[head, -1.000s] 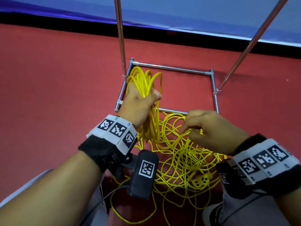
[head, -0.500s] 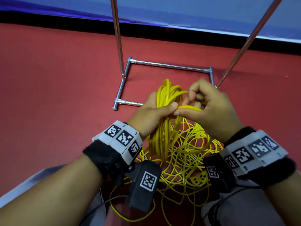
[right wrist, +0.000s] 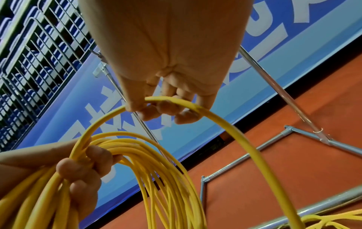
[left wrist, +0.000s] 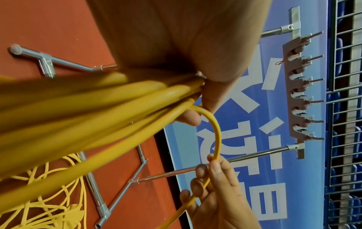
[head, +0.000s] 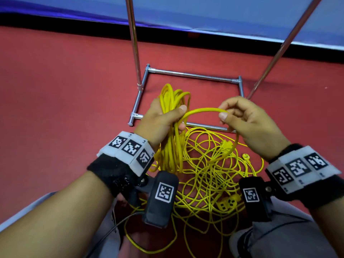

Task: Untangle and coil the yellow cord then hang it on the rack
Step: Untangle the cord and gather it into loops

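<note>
While clear of rack (head: 189, 74), cord (head: 204, 109) between hands.

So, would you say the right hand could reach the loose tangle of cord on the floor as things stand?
Probably yes. The tangle lies just below and beside the right hand, with nothing between them. But that hand pinches a strand leading to the coil gripped by the left hand, so it must release or slide first.
</note>
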A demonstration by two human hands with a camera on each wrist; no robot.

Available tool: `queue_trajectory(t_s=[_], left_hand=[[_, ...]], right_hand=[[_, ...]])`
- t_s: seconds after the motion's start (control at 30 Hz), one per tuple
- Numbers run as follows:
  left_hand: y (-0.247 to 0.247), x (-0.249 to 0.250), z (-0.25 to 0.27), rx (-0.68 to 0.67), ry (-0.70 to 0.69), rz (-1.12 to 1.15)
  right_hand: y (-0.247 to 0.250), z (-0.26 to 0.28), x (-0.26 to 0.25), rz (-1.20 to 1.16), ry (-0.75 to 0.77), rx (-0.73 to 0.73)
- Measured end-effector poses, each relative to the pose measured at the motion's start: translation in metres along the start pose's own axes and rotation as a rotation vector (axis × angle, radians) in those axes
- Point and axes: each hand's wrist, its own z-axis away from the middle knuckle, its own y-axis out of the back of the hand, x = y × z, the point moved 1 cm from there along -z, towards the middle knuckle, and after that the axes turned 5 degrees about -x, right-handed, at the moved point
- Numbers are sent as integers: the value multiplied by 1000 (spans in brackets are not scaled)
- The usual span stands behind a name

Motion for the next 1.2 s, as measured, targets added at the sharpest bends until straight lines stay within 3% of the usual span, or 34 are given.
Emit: queue_trajectory(t_s=[0.23,0.37,0.57,0.8,0.97,1.2], left_hand=[[-4,3,7,-120,96,18],[-11,4,13,-208,143,73],[-13,-1,10,-159,171,50],[-17,3,14,-250,62,-139],[-15,7,11,-222,20,-142],[-15,3,13,-253,25,-199]], right_hand=[[-12,-9,0,110,29,132],[-13,-12,-3,62,73,124],[-22,-10,-6,-27,95,85],[-21,-11,-9,-16,83,75],[-12,-10,4,58,-17,68],[-17,-10,-1,66,53,134]])
